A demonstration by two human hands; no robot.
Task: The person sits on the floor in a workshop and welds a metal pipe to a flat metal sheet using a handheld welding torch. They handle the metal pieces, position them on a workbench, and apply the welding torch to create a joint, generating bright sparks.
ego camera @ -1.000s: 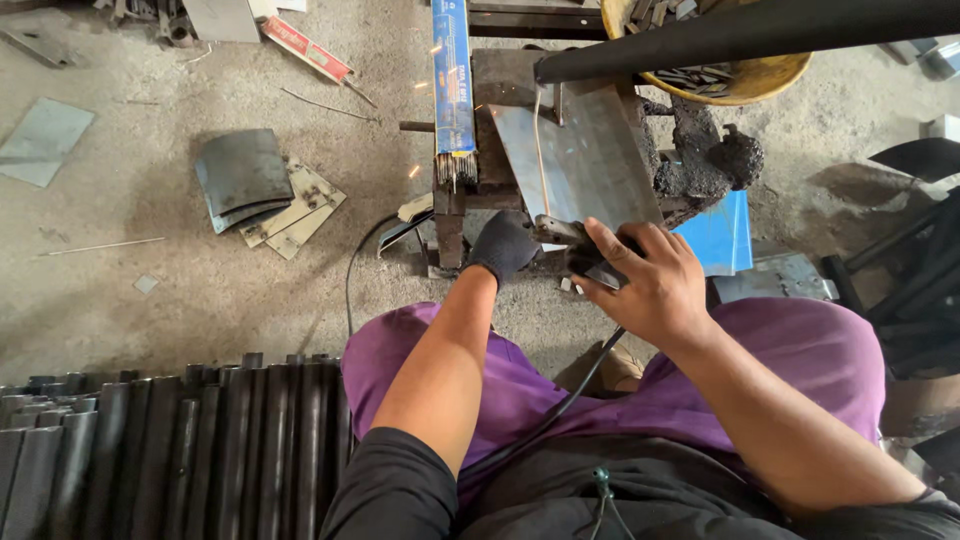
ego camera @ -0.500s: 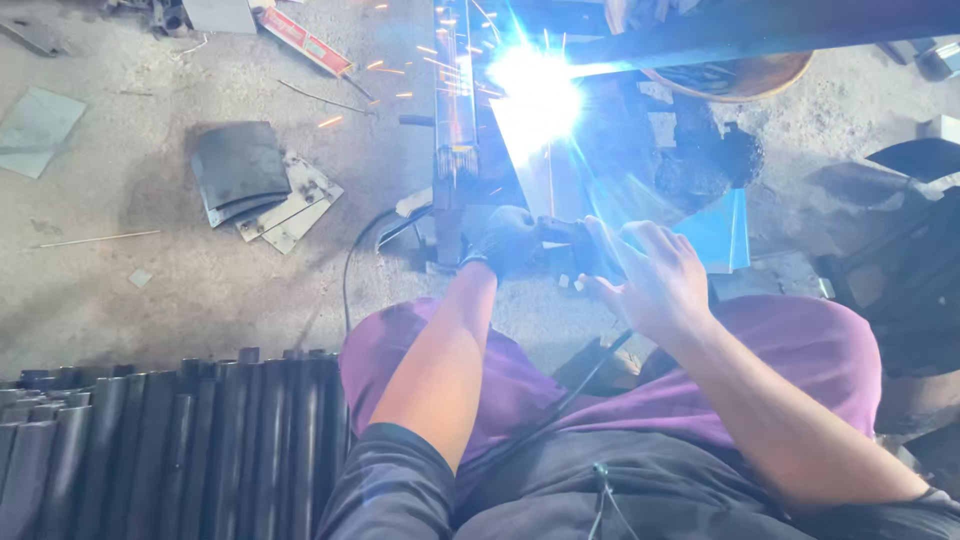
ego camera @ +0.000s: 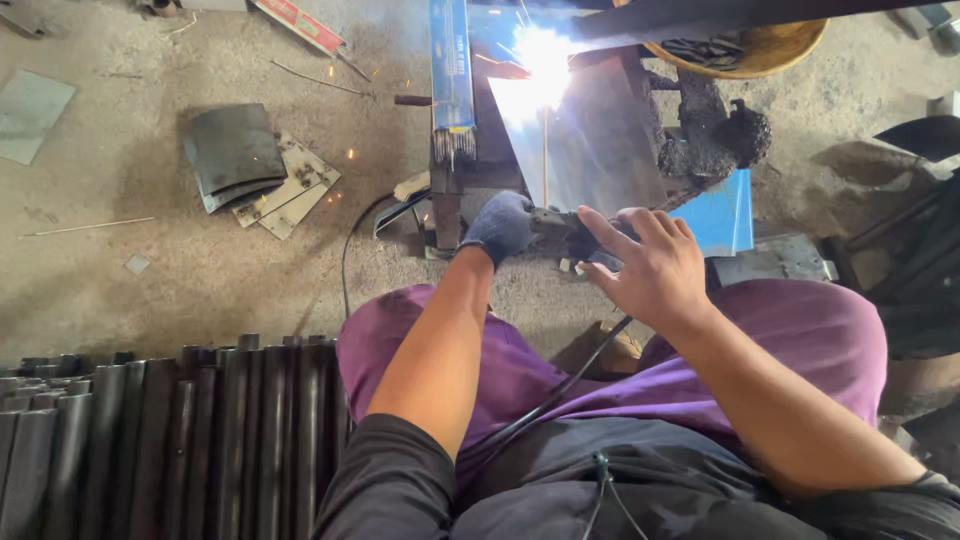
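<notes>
The left hand (ego camera: 500,226), in a dark knit glove, is closed round the front of a black electrode holder (ego camera: 562,229). The bare right hand (ego camera: 650,265) lies over the holder's rear, fingers (ego camera: 612,232) half curled and slightly spread across it rather than clenched. A thin straight rod (ego camera: 545,160) rises from the holder to a white arc (ego camera: 541,52), which throws a few orange sparks. The arc sits at the top edge of a flat, smooth grey steel sheet (ego camera: 600,150) that leans on a rusty stand just beyond the hands. A black cable (ego camera: 540,400) runs back from the holder across the purple trousers (ego camera: 800,330). A blue box (ego camera: 452,60) of rods lies left of the sheet, a blue plate (ego camera: 725,215) right. Dark round pipes (ego camera: 150,430) lie side by side at lower left on the dusty concrete floor (ego camera: 130,260), with curved metal offcuts (ego camera: 235,155) farther off.
</notes>
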